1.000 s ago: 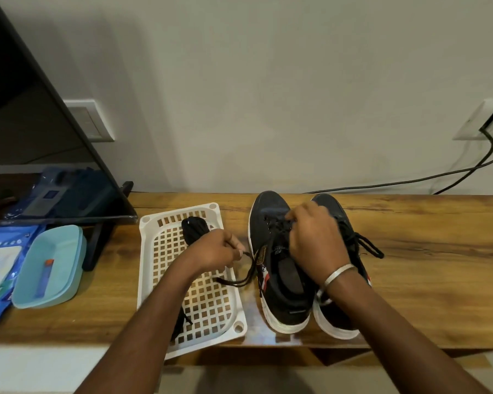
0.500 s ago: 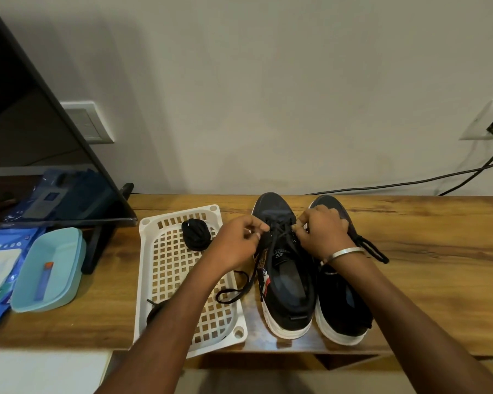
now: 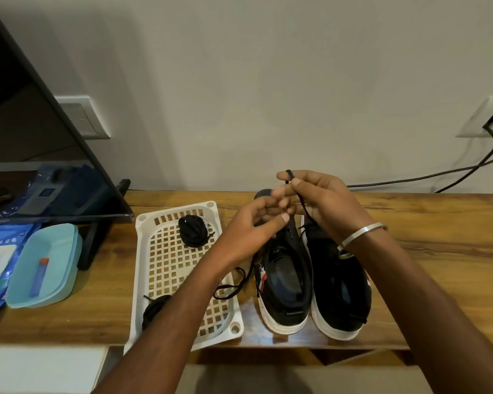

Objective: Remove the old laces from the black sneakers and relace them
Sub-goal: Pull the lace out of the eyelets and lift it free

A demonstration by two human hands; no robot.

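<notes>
The two black sneakers (image 3: 310,282) stand side by side near the table (image 3: 439,251) front edge, toes far. The right hand (image 3: 322,200) pinches a lace (image 3: 299,194) between thumb and forefinger, raised above the left sneaker's eyelets. The left hand (image 3: 256,223) hovers beside it, fingers loosely curled (whether they touch the lace cannot be told). Draw the lace straight up, one eyelet row at a time, steadying the shoe. Spare laces (image 3: 193,231) lie in the white tray (image 3: 143,280) at left.
</notes>
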